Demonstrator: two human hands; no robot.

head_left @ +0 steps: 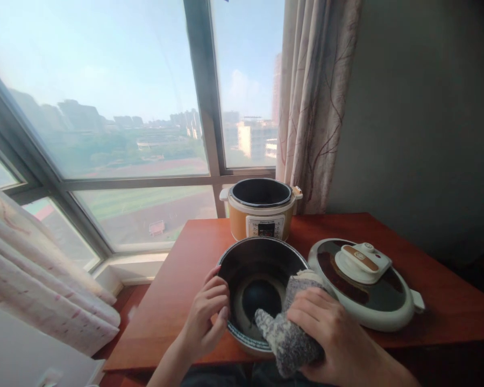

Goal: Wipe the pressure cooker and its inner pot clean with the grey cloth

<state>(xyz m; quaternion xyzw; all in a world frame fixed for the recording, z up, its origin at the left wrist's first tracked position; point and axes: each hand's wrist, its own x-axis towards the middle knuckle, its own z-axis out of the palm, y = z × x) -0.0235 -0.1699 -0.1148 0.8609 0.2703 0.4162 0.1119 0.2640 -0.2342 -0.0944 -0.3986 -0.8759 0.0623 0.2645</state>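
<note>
A dark inner pot point(262, 258) stands near the table's front edge, tilted so its inside faces me. My left hand point(210, 312) grips its left rim, fingers along the outer wall and thumb at the edge. In my right hand point(322, 328) is a bunched grey, fuzzy cleaning cloth point(292, 344), held over the right rim of the pot. Part of the cloth hangs across the opening and hides that side. Behind the pot sits the pressure cooker body point(237, 220), orange-brown and white with a control panel on its front.
The cooker's round white lid point(395, 317), with a handle on top, lies to the right on the red-brown wooden table point(173, 301). Large windows point(137, 107) rise behind, with curtains point(314, 97) beside them. A grey wall stands at the right.
</note>
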